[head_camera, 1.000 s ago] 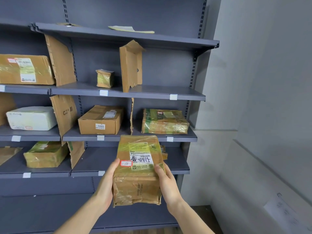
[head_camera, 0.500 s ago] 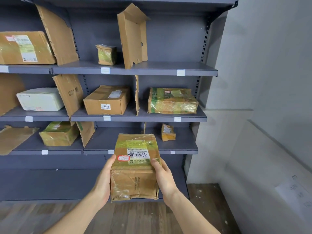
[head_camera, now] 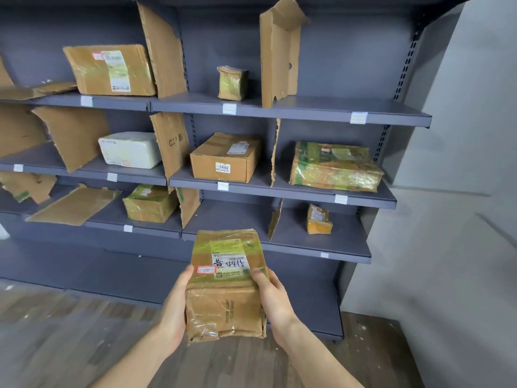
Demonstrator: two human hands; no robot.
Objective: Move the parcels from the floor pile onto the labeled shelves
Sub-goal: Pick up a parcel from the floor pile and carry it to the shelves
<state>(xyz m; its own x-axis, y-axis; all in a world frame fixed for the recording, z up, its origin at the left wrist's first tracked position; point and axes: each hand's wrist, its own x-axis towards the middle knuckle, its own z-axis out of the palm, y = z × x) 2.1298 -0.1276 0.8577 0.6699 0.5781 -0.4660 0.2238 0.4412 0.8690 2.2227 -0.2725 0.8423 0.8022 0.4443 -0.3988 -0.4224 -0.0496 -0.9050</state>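
I hold a brown cardboard parcel wrapped in yellowish tape, with a white label and handwriting on top, in front of the grey shelves. My left hand grips its left side and my right hand grips its right side, thumbs on top. The parcel hangs just before the lower shelf, whose bay behind it holds nothing. White label tags mark the shelf edges.
Several parcels lie on the shelves: a box marked 0448, a green-taped parcel, a small orange packet, a white parcel. Torn cardboard dividers stand between bays. A grey wall is at right, wood floor below.
The view has tilted down and shifted left, bringing more of the left shelves and the floor into sight. The parcel stays in both hands, now lower against the shelving.
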